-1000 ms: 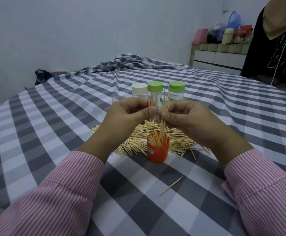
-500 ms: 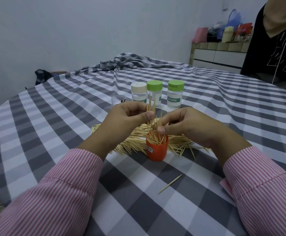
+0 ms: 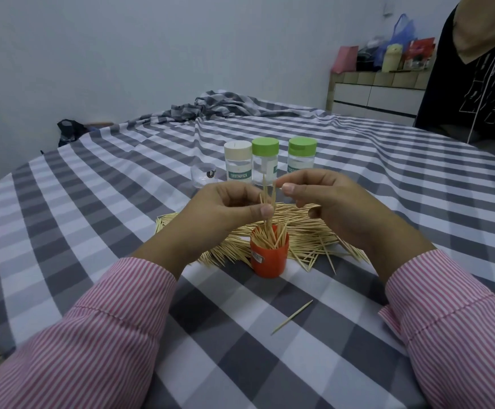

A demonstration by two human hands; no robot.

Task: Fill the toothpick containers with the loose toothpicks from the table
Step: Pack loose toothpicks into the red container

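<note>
An orange container [image 3: 269,259] stands open on the checked tablecloth, holding several toothpicks that lean at angles. Just above it my left hand [image 3: 225,208] pinches a small upright bundle of toothpicks [image 3: 268,199] between thumb and fingers. My right hand [image 3: 328,199] hovers to the right of the bundle with fingers curled. Its thumb and forefinger sit close together by the tops of the sticks, and I cannot tell whether they pinch one. A loose toothpick pile [image 3: 305,231] lies behind and around the container.
Three capped clear toothpick jars stand behind the hands: white-capped [image 3: 238,165], green-capped [image 3: 265,160] and green-capped [image 3: 301,156]. A small clear lid [image 3: 203,175] lies left of them. One stray toothpick [image 3: 292,317] lies near me. A person in black [image 3: 476,69] stands at far right.
My right hand has lifted from the rim of the orange container up to the tops of the toothpicks in my left hand. My left hand stays above the container with its bundle.
</note>
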